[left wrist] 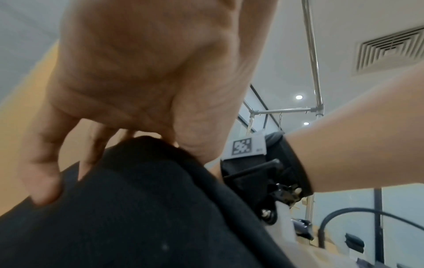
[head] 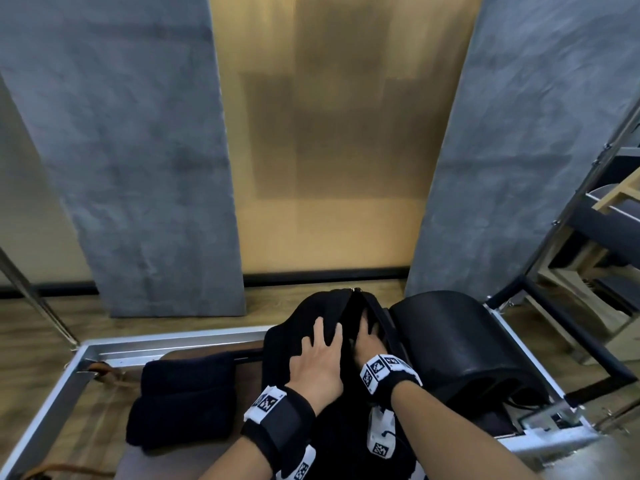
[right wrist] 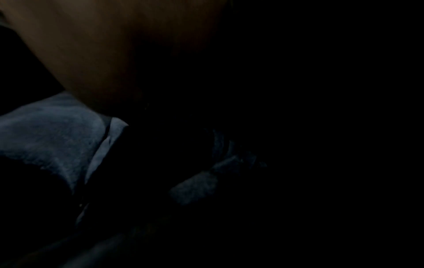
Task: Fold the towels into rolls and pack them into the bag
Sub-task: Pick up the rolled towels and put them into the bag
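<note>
A black bag (head: 298,341) stands unzipped in the middle of the head view. My left hand (head: 320,344) lies spread over its left flap, with the fingertips hooked over the edge of the opening. The left wrist view shows that left hand (left wrist: 64,174) with bent fingers (left wrist: 91,148) on the bag (left wrist: 137,208). My right hand (head: 366,336) reaches down into the opening, and its fingertips are hidden inside. In the dark right wrist view a bluish-grey towel (right wrist: 52,137) lies under the palm. Dark rolled towels (head: 180,400) lie left of the bag.
A black padded barrel (head: 460,344) sits close on the bag's right. Everything rests on a platform with a metal frame (head: 166,342). Grey panels (head: 138,168) and a tan wall stand behind. A metal rack (head: 595,216) stands at the far right.
</note>
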Available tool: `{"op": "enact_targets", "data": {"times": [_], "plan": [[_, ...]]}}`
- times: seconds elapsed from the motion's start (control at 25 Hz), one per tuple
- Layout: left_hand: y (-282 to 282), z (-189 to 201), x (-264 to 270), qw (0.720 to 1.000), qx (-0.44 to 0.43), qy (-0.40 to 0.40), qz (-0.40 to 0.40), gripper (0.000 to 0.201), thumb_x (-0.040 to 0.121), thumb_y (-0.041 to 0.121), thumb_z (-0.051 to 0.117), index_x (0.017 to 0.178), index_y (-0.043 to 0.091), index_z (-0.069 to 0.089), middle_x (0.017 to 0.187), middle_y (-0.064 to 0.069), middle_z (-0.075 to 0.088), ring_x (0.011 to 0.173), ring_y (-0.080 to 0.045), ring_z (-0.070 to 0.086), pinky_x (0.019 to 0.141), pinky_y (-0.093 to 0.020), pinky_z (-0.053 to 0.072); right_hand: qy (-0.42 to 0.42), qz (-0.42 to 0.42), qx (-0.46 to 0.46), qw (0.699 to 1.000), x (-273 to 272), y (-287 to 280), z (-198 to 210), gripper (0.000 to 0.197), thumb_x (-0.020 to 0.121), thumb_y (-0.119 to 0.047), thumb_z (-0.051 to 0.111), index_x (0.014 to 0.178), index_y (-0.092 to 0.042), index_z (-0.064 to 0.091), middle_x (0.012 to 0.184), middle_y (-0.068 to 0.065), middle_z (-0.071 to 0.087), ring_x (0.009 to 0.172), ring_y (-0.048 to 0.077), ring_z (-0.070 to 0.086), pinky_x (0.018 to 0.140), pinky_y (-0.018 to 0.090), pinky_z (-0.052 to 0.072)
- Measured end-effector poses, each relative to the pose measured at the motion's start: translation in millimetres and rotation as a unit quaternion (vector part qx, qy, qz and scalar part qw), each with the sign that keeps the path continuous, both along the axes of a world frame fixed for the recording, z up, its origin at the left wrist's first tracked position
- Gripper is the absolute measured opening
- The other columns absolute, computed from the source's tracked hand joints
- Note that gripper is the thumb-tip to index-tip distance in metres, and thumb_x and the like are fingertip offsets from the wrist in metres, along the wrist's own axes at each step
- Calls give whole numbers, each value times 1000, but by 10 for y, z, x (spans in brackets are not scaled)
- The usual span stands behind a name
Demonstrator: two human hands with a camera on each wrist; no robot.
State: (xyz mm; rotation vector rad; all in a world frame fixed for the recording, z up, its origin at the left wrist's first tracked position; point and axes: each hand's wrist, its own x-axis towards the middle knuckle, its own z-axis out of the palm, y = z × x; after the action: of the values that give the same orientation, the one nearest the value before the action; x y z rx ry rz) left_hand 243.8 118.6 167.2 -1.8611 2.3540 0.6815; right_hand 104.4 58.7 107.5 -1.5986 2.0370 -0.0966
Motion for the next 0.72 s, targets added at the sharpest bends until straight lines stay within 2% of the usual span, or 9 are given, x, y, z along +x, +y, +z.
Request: {"op": "enact_targets", "data": {"times": [0.12,0.2,0.28,0.36,0.4,0.48,0.56,0.64,0.72], "plan": [[106,-33,61,999,27,26,5,103,93,7,60,167,37,-4,173,-8,-21,151,-38,21,100,-44,49,18,3,32,999,11,17,95,88,110,-31,45,162,-19,-24,170,30,-3,148,43,39,112,43,41],[130,-56,125,997,21,73,8,97,96,9,54,167,37,-4,174,-7,-18,154,-37,18,105,-45,49,40,9,57,998,13,-7,283,89,108,-39,47,163,-21,-21,171,27,5,144,41,45,112,43,43],[152,-117,214,990,-5,141,8,88,101,16,52,169,36,0,174,-2,-13,156,-33,17,109,-40,47,80,33,60,994,50,-38,590,78,106,-42,49,167,-19,6,166,25,28,142,40,47,113,44,45],[189,-179,347,972,-30,229,39,73,105,30,54,167,34,16,172,5,0,155,-23,23,110,-30,40,106,67,9,992,161,-43,960,50,102,-39,50,144,-13,51,145,20,56,129,40,58,104,43,51],[206,-210,440,958,-40,274,70,63,105,36,57,162,31,31,168,6,12,150,-18,31,110,-28,39,101,78,-29,991,261,-35,1119,39,100,-38,51,128,-12,62,134,17,63,122,39,61,100,42,53],[222,-326,714,921,-56,355,150,40,101,41,67,136,24,56,147,6,39,132,-11,49,109,-29,43,65,104,-90,988,590,33,1338,31,98,-37,52,105,-12,69,119,16,68,114,39,64,95,41,54],[256,-502,1016,868,-59,435,232,22,100,34,71,115,18,67,126,1,58,117,-13,61,104,-29,49,38,151,-103,982,965,149,1381,25,96,-36,54,90,-16,69,110,16,71,108,40,66,92,39,54],[346,-730,1366,822,-71,472,311,11,103,25,68,105,16,71,110,-4,71,107,-16,68,92,-22,53,36,196,-91,976,1360,271,1232,23,96,-34,55,91,-17,70,109,15,72,107,40,67,89,39,53],[487,-959,1677,788,-76,479,379,9,103,21,67,98,19,73,97,-2,75,99,-18,71,81,-20,52,58,236,-80,967,1688,350,989,22,97,-32,57,103,-15,69,116,14,69,111,40,65,90,40,52]]}}
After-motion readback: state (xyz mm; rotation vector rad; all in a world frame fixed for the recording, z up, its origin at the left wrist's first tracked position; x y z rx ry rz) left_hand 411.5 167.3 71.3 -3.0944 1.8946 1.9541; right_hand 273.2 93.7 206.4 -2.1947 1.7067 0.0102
